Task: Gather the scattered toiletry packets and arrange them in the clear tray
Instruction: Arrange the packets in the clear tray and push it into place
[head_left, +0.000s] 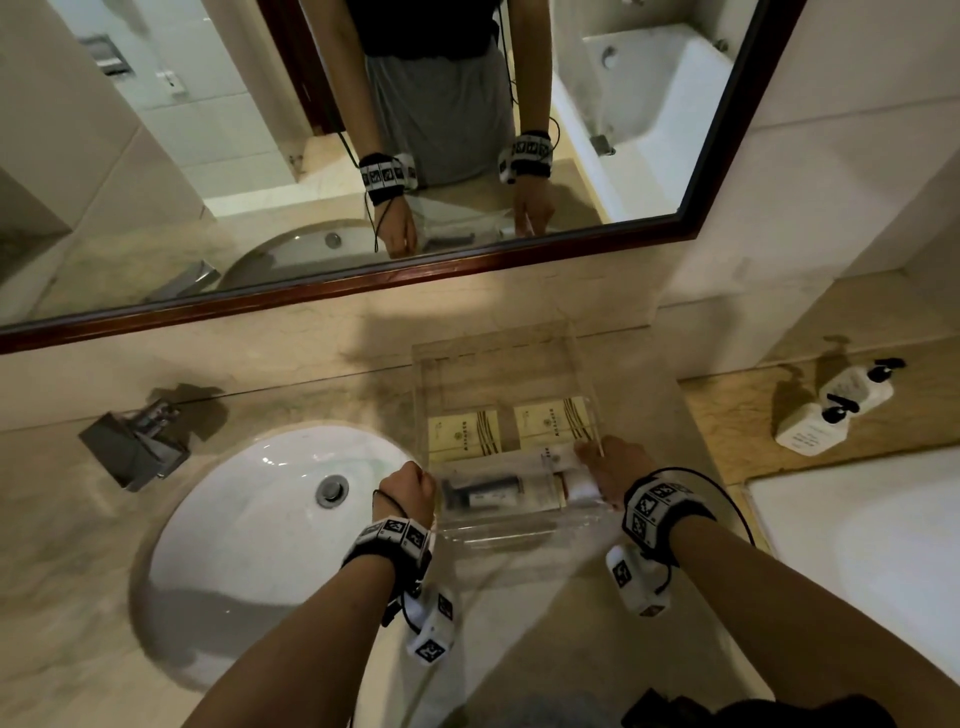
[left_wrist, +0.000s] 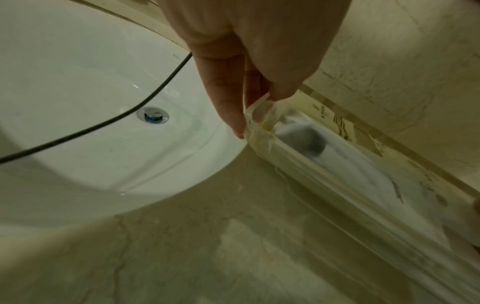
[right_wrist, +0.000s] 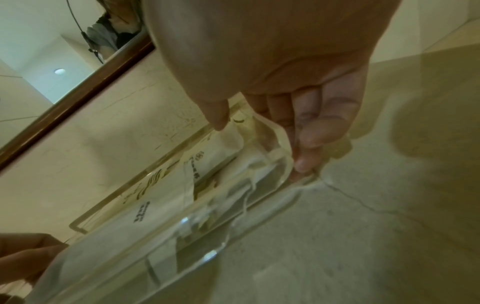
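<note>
My left hand (head_left: 408, 491) pinches one end of the packet (head_left: 498, 491). My right hand (head_left: 615, 470) pinches the other end, over the tray (head_left: 519, 535).

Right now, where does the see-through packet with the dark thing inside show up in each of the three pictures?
Head: the packet lies at centre, low in the clear tray, stretched between both hands.
Left wrist: right of centre, its crumpled end pinched by the left hand.
Right wrist: centre, its other end pinched by the right hand.
Shared landmark: the striped cream sachets behind it.
</note>
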